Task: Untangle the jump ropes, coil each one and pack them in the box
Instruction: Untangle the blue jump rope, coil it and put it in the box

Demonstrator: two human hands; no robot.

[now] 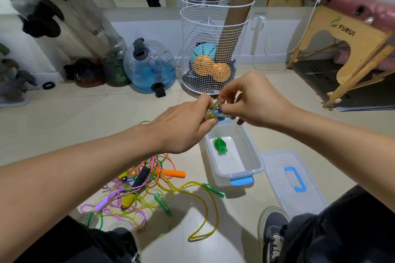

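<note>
My left hand (183,126) and my right hand (252,100) meet above the far end of the clear plastic box (254,149), both pinching a small bundle of glittery yellowish rope (212,111). A coiled green rope (220,145) lies inside the box. On the floor to the left sits a tangled pile of jump ropes (139,188) in pink, yellow, green and orange, with orange, black, yellow, purple and green handles. A yellow-green rope (211,209) loops out of the pile toward me.
The box lid (292,179) with a blue handle lies right of the box. A white wire basket (213,53) holding balls stands behind, a blue water bag (149,66) to its left, a wooden bench (346,49) at right. My shoe (271,232) and knees are at the bottom.
</note>
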